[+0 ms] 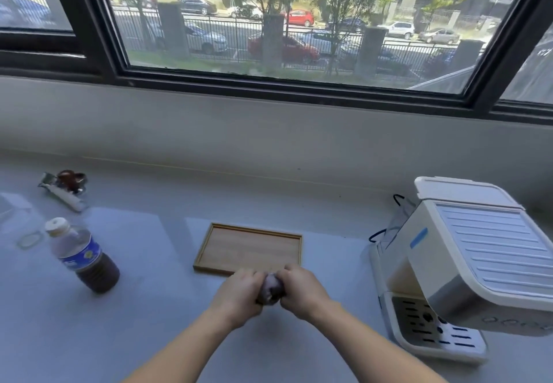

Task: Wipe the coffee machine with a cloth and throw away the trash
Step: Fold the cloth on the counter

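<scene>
A small bunched purple-grey cloth (270, 288) is squeezed between my left hand (241, 293) and my right hand (302, 288), both closed around it just in front of the wooden tray (248, 249). The cream and silver coffee machine (466, 266) stands at the right of the counter, apart from my hands. At the far left lie a crumpled wrapper (61, 192) and a dark brown scrap (71, 179), which look like trash.
A plastic bottle of dark liquid (82, 258) stands at the left on the pale counter (149, 307). A clear bag with dark handles (395, 224) sits behind the machine. A low wall and a wide window close off the back.
</scene>
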A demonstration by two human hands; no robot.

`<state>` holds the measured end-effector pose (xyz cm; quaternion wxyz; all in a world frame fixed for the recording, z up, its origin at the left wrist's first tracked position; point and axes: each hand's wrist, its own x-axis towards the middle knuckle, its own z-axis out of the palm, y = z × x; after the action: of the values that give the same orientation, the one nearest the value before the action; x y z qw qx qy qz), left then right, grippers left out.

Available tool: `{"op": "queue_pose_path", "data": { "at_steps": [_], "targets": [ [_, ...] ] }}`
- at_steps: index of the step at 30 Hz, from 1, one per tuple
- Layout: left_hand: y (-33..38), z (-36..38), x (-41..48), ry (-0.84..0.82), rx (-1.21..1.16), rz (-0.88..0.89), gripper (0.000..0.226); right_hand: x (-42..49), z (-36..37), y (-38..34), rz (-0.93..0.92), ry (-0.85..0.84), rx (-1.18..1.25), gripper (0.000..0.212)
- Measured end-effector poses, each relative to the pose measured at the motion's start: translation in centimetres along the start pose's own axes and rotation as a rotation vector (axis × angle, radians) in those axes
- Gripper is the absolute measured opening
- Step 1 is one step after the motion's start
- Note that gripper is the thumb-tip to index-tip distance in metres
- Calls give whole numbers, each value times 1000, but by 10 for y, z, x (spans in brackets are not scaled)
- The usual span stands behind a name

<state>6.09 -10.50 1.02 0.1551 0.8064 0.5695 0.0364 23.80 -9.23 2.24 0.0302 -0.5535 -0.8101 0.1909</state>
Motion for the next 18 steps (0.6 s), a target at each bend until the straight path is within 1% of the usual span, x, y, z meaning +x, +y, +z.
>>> {"op": "queue_pose_path", "data": {
  "at_steps": [3, 5, 7, 10, 13, 18],
  "targets": [
    [-7, -11, 8, 40, -28, -32, 39, 19, -7, -2, -11, 24, 27, 32],
    [-14, -18, 17, 63, -49, -61, 40, 30, -12, -5, -9, 47, 47, 24],
    [-21, -26, 28, 75, -48, -61, 41, 42, -19, -8, 5, 76, 71, 21],
    [-35, -37, 47, 76, -14, 5, 40, 59, -23, -10, 44, 105, 96, 32],
    [-51, -46, 63, 47, 22, 39, 45, 75, -22, -14, 73, 137, 169, 40],
    [-78, -50, 81, -1, 23, 45, 41, 101, -15, -23, 129, 104, 159, 31]
  ]
}}
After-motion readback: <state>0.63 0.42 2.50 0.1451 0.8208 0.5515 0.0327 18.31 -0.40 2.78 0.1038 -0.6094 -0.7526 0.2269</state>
